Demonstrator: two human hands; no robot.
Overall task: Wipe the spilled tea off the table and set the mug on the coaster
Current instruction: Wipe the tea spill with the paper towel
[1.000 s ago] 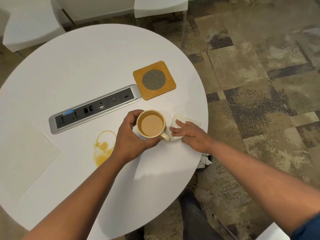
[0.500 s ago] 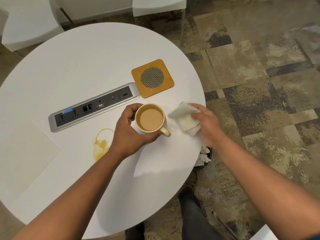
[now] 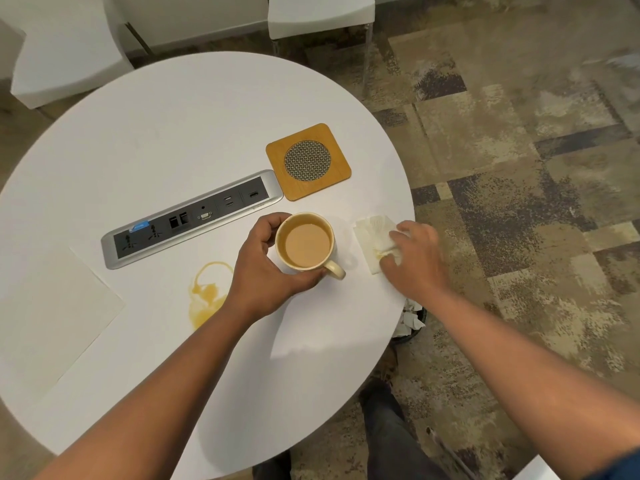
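Your left hand (image 3: 266,268) has its grip wrapped round the cream mug (image 3: 304,244) of milky tea, fingers curled about the body, handle pointing toward you and to the right. The mug stands on the round white bench (image 3: 173,140), just this side of the wooden coaster (image 3: 308,161) with its woven metal centre — near it, not on it. Your right hand (image 3: 414,259) presses a white paper napkin (image 3: 372,233) flat to the bench near the right edge, fingertips bent down on it; the napkin shows a yellowish stain. The tea spill (image 3: 206,294) — a ring and a puddle — lies left of your left wrist, below the power and data socket strip (image 3: 194,218). A sheet of paper (image 3: 45,317) lies at the left.
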